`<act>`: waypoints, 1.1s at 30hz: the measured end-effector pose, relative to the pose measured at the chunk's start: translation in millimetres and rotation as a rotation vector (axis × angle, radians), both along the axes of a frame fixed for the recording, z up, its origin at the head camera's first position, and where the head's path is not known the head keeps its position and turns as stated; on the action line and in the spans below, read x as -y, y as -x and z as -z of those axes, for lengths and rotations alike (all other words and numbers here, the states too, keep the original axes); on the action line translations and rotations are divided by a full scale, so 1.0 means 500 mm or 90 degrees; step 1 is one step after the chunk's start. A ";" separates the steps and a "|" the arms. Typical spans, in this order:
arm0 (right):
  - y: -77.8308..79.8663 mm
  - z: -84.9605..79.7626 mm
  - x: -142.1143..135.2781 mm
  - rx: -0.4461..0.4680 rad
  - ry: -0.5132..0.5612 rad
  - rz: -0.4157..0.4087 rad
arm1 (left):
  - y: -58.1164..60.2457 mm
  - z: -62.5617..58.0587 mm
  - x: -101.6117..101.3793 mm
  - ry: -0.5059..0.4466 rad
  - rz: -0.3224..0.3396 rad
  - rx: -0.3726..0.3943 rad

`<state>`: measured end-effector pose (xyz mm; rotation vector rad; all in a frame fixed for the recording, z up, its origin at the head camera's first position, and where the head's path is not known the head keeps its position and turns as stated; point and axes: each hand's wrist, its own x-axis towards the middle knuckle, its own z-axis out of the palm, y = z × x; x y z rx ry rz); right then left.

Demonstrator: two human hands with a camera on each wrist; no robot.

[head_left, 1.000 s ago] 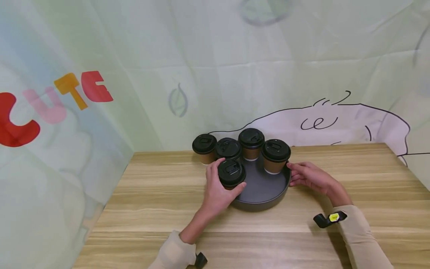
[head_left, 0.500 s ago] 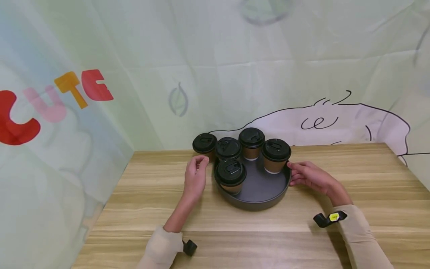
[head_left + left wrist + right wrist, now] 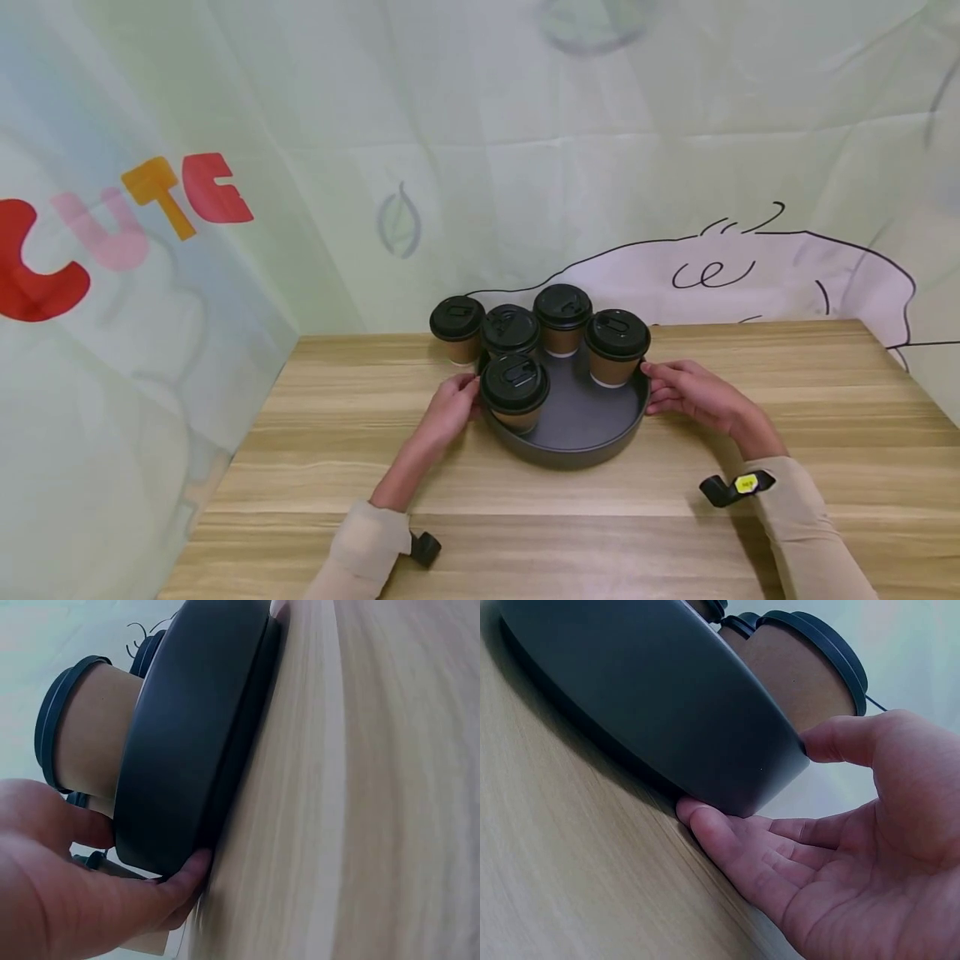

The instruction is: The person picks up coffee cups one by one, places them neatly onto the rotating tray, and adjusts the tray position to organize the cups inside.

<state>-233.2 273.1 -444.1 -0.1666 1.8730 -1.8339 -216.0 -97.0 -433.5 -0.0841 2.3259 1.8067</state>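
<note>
A round dark grey tray [image 3: 570,457] with a low wall sits on the table. In it stand several brown paper coffee cups with black lids, among them a front-left cup [image 3: 514,392] and a right cup [image 3: 617,348]. My left hand [image 3: 450,408] holds the tray's left side. In the left wrist view its thumb [image 3: 94,827] is at the rim and its fingertips [image 3: 196,864] are low at the tray's base. My right hand [image 3: 697,396] grips the right side likewise, thumb [image 3: 832,741] on the rim and fingers [image 3: 716,829] under the lower edge.
Another lidded coffee cup [image 3: 458,330] stands on the table outside the tray, at its back left. The wood-grain table [image 3: 600,546] reaches back to a printed cloth backdrop [image 3: 480,167]. Wrist-worn cameras sit at both sleeves.
My left hand let go of the front-left cup, moved left away from it, then came down onto the tray's left side. The right hand has stayed on the tray.
</note>
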 end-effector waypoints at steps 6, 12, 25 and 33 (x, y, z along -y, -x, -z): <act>0.001 0.003 -0.002 0.007 0.000 -0.013 | -0.005 -0.005 0.002 -0.016 0.021 0.009; -0.006 0.004 -0.014 0.029 0.009 -0.085 | -0.002 0.008 0.006 -0.041 0.029 0.001; -0.002 0.015 -0.017 0.022 0.059 -0.014 | 0.004 0.008 0.007 -0.068 0.040 0.014; -0.005 0.015 -0.035 0.013 0.066 -0.122 | 0.004 0.011 0.008 -0.066 0.045 -0.002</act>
